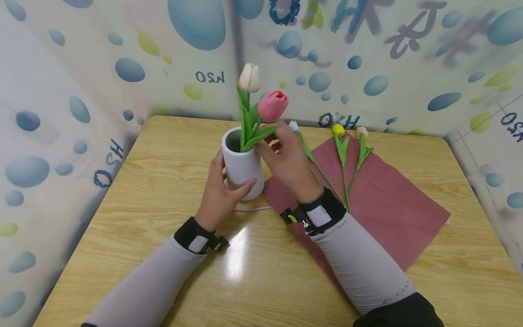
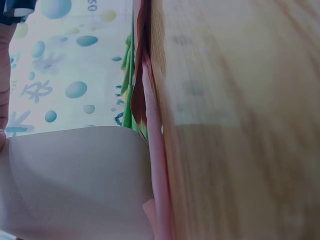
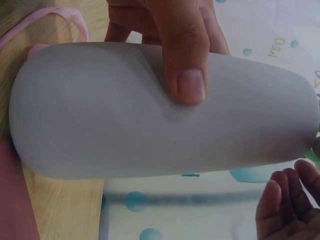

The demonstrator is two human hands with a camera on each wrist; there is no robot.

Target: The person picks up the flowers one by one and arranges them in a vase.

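Observation:
A white vase stands on the table with a cream tulip and a pink tulip in its mouth. My left hand grips the vase's lower body, thumb across the front, fingers round the far-left side. At the right of the rim, my right hand pinches the pink tulip low by its green leaf, fingers bent. From the right wrist, the vase fills the view, with the left thumb pressed on it. The right fingers show beside the rim; their contact is partly cut off.
Dark pink wrapping paper lies right of the vase. On it rest a yellow tulip, a pale pink tulip and a whitish-blue one. A pink ribbon lies by the vase's base. A patterned curtain stands behind the table.

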